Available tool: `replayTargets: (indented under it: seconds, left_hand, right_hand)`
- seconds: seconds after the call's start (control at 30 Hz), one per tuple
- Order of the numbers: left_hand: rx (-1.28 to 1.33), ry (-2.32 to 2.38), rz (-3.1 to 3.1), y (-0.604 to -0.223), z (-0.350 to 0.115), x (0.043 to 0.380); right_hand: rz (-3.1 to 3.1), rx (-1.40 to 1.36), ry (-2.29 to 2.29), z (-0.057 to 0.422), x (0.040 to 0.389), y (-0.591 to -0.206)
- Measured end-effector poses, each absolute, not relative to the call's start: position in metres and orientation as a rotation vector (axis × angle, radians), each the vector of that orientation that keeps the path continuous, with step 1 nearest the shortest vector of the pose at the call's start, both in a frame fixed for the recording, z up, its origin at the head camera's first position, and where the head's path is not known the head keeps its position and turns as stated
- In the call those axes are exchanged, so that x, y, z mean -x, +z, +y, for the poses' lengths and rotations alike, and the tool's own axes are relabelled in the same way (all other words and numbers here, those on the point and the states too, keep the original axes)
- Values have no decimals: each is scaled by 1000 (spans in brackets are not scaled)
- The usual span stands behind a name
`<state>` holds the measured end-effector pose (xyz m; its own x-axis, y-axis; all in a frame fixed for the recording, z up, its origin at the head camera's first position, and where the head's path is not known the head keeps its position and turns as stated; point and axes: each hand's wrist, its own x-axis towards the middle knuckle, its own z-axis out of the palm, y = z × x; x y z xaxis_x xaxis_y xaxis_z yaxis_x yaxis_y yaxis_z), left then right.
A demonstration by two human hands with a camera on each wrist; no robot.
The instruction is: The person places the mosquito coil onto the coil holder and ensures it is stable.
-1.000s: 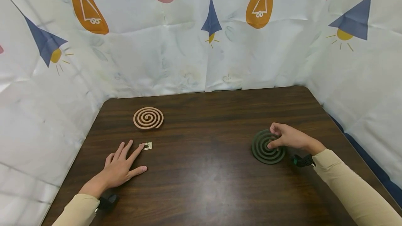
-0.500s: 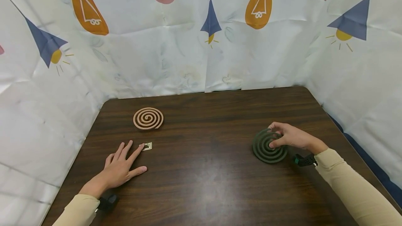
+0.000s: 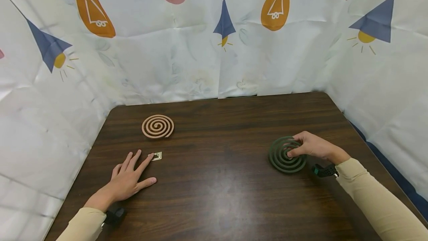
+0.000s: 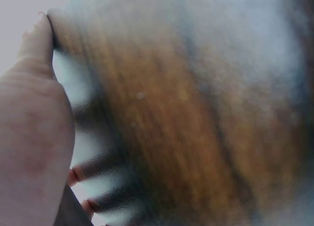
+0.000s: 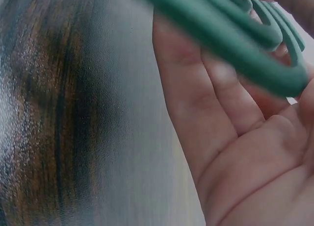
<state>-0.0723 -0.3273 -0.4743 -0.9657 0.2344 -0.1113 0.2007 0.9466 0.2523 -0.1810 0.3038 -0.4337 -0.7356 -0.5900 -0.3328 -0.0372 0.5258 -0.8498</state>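
My right hand (image 3: 315,147) holds a dark green mosquito coil (image 3: 280,162) at the right side of the table. The thumb presses on the coil's top near its centre, while the other fingers reach under its far side. Up close in the right wrist view, the green coil (image 5: 245,59) lies across those fingers. On the left, my left hand (image 3: 125,184) rests with fingers spread, its index fingertip touching a small flat metal piece (image 3: 158,156) that looks like a coil stand. Blur fills much of the left wrist view, where the left hand (image 4: 34,138) shows at the edge.
A tan mosquito coil (image 3: 158,126) lies flat farther back on the left, beyond the metal piece. The dark wooden table (image 3: 217,181) has rounded far corners. A white printed curtain (image 3: 187,58) surrounds its back and sides.
The right hand's fingers have gone from the coil's far rim to underneath it. The green coil has shifted slightly right, its far edge rising a little. The left hand has stayed still.
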Motion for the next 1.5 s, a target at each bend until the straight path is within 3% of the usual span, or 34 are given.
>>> replayTargets:
  seconds: [1.5]
  left_hand:
    - [-331,393,2965,-471,-327,72]
  right_hand:
    - [2108,443,-1304,292,187,-437]
